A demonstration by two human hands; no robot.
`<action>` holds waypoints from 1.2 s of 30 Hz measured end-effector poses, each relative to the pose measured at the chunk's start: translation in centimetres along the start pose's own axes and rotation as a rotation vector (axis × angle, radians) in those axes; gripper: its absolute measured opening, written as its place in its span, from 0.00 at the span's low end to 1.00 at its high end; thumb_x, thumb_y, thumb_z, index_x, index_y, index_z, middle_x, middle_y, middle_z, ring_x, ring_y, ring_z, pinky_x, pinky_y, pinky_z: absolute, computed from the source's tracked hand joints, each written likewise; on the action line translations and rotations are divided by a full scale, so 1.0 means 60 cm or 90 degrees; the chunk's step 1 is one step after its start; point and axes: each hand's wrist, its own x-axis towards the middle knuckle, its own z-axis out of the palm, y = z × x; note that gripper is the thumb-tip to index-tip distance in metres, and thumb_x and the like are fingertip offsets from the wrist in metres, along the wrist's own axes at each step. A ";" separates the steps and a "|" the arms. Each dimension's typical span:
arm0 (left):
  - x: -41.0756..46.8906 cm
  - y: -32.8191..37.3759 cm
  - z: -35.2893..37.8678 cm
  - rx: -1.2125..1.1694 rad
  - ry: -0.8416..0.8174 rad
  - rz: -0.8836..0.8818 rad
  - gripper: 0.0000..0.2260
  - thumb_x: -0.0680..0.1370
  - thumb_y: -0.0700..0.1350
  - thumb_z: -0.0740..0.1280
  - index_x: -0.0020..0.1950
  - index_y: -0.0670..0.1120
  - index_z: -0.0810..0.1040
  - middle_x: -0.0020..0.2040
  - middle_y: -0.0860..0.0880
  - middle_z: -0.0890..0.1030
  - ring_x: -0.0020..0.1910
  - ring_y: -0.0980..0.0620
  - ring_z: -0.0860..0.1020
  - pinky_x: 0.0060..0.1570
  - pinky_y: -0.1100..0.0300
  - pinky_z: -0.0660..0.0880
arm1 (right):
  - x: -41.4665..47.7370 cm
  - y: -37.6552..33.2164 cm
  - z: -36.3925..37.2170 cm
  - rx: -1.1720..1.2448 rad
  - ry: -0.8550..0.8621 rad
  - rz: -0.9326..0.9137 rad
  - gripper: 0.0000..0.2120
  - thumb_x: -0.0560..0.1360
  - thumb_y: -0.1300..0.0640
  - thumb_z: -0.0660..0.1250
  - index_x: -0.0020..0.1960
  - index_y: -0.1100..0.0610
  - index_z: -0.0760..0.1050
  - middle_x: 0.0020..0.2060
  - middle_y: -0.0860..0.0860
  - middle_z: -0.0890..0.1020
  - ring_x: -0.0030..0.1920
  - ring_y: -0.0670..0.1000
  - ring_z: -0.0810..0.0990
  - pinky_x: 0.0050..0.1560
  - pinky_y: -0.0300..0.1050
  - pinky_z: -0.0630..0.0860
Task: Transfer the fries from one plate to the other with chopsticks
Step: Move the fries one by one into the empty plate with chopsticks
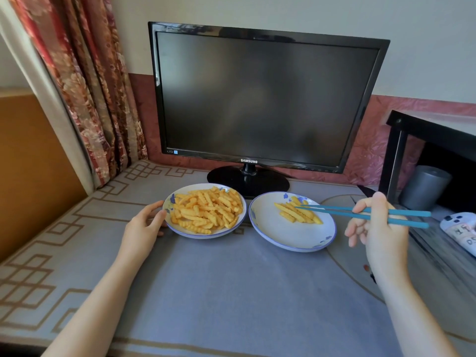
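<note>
Our left hand (146, 222) cups the 9 o'clock rim of the white blue-flowered plate (206, 236), likely steadying its heap of crinkle-cut yellow fries (206, 210). Right hand (378, 228) fingers pinch blue plastic chopsticks (334, 212), tips over the few moved fries (296, 213) on the matching second plate (278, 233) at 3 o'clock.

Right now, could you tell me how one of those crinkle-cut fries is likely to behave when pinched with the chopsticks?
Probably light and fairly stiff: the fries on the right plate lie straight, not drooping. Their ridged sides should give the smooth blue chopsticks some bite. Being thin, one may snap if squeezed hard.
</note>
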 end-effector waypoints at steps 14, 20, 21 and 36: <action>-0.003 0.005 0.000 -0.001 0.004 -0.003 0.13 0.80 0.43 0.61 0.64 0.47 0.76 0.47 0.49 0.82 0.39 0.57 0.78 0.31 0.75 0.73 | -0.065 -0.039 0.128 0.111 -0.220 0.049 0.21 0.83 0.55 0.52 0.35 0.61 0.70 0.18 0.57 0.72 0.16 0.52 0.67 0.20 0.36 0.62; -0.007 0.013 0.002 0.003 0.008 -0.004 0.13 0.81 0.42 0.60 0.64 0.46 0.75 0.47 0.50 0.81 0.36 0.57 0.77 0.30 0.77 0.71 | -0.078 -0.031 0.142 0.119 -0.268 0.053 0.22 0.83 0.54 0.51 0.34 0.59 0.70 0.19 0.57 0.73 0.16 0.51 0.68 0.20 0.35 0.62; -0.006 0.013 0.002 0.002 0.007 -0.005 0.13 0.81 0.43 0.61 0.64 0.46 0.75 0.47 0.50 0.81 0.37 0.57 0.77 0.30 0.77 0.71 | -0.078 -0.030 0.143 0.119 -0.273 0.051 0.22 0.83 0.54 0.51 0.34 0.60 0.70 0.19 0.58 0.73 0.16 0.51 0.69 0.20 0.35 0.63; -0.011 0.019 0.000 0.007 0.006 -0.004 0.13 0.81 0.42 0.60 0.64 0.46 0.76 0.44 0.49 0.81 0.36 0.58 0.77 0.31 0.77 0.71 | -0.093 -0.036 0.152 0.115 -0.239 0.000 0.23 0.82 0.49 0.52 0.33 0.59 0.69 0.23 0.66 0.70 0.18 0.48 0.68 0.20 0.34 0.63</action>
